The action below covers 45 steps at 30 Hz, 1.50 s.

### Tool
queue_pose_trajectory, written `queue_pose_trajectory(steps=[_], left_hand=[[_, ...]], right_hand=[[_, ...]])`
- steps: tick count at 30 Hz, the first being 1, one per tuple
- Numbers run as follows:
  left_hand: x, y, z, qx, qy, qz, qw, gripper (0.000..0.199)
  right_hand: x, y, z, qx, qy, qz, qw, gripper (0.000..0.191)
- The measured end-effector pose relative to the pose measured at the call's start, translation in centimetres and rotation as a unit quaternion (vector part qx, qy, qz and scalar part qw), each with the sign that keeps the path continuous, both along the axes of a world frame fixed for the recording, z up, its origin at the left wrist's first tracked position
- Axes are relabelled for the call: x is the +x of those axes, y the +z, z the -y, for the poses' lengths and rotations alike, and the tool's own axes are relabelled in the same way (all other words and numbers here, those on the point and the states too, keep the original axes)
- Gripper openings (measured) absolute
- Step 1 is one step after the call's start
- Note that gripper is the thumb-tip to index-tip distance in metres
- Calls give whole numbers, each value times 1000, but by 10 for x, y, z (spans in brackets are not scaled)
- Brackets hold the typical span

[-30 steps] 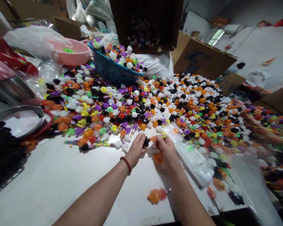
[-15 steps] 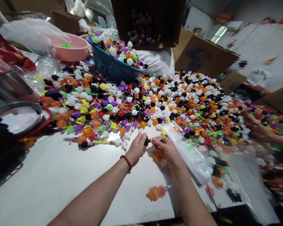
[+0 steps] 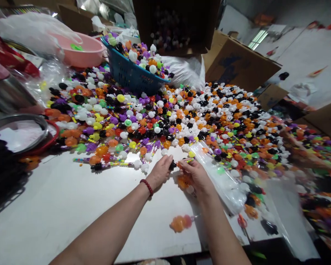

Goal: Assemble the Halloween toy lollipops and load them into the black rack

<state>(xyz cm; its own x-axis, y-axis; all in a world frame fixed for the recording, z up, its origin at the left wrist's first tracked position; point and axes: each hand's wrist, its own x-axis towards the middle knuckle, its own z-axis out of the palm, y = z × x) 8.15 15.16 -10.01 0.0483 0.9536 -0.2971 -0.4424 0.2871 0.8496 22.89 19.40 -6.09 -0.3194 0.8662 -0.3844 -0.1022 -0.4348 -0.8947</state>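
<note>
My left hand (image 3: pixel 160 173) is closed round a small black plastic topper (image 3: pixel 172 165), its thumb along the top. My right hand (image 3: pixel 194 175) pinches a thin, brightly patterned stick (image 3: pixel 189 160) with an orange part at its end, which meets the black topper between my hands. Whether the two are joined I cannot tell. Below my right hand lies an orange plastic figure (image 3: pixel 184 181), partly hidden by the fingers. Nearer the table edge lies another orange and red figure (image 3: pixel 179 223). Several finished-looking sticks with coloured toppers (image 3: pixel 114 165) lie to the left.
A large heap of coloured toppers (image 3: pixel 143 127) covers the back of the white table (image 3: pixel 71 213). A blue basket (image 3: pixel 132 75) stands on it, before a cardboard box (image 3: pixel 176 55). Clear plastic bags (image 3: pixel 220 180) and orange-handled scissors (image 3: pixel 242 221) lie right; a pink basin (image 3: pixel 82 51) is back left.
My view has shifted slightly. Both hands stay nearly in place, still holding the black topper and the patterned stick end to end.
</note>
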Motion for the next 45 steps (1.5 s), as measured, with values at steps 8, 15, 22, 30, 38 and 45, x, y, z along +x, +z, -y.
queue_pose_trajectory(steps=[8,15,22,30,38,45], left_hand=[[-1,2,1,-5,2,2,1000,48],[0,2,2,-1,1,-1,1000,49],[1,4,2,-5,-7,3,1000,48],[-1,6,3,-6,-12,11,1000,48],[0,2,1,0,15,18,1000,48],[6,-3,-1,-3,76,0,997,49]], right_hand=[[-1,17,5,37,11,64,997,32],[2,23,1,28,10,48,998,31],[3,16,1,25,-3,40,999,29],[-1,15,5,62,-11,31,997,29],[-7,4,21,63,-70,51,994,35],[-17,-13,26,106,-117,46,986,34]])
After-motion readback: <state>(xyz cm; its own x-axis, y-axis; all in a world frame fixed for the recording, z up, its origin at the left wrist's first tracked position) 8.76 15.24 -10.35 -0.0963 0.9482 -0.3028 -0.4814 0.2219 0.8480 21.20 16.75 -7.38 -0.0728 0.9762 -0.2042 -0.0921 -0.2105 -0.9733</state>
